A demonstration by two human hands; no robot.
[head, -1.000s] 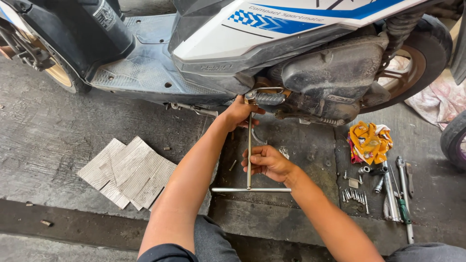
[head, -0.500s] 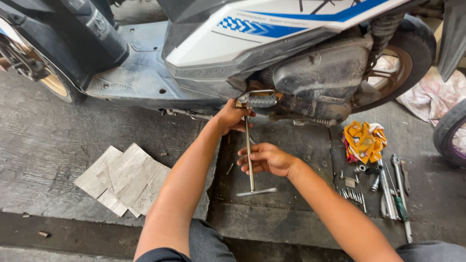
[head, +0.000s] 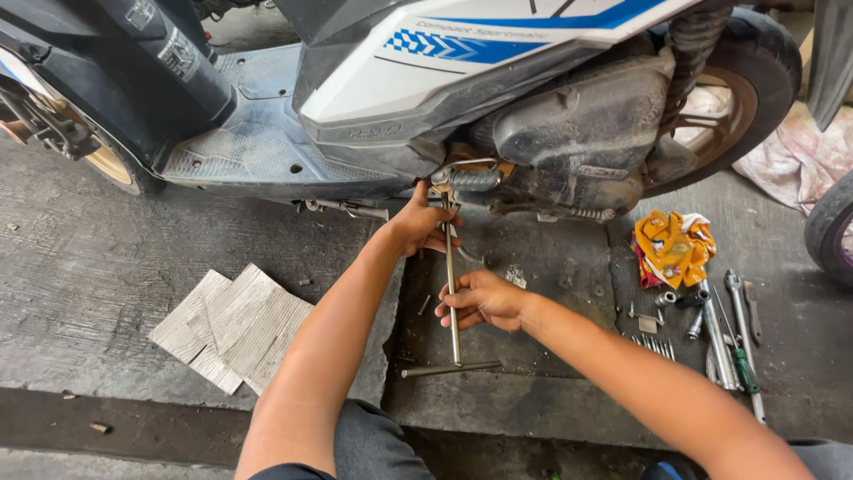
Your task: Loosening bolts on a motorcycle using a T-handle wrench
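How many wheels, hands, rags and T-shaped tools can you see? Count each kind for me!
Wheels: 3 (front, rear, another at the right edge)
Hands: 2 (left hand, right hand)
Yellow rag: 1
T-handle wrench: 1
Total: 7

cardboard sheets (head: pixel 233 327) on floor | orange rag (head: pixel 673 247) | loose tools (head: pixel 724 331) beside rag

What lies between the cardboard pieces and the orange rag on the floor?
In the head view, between the cardboard and the rag stand the left hand, the right hand and the T-wrench they hold, over stained concrete.
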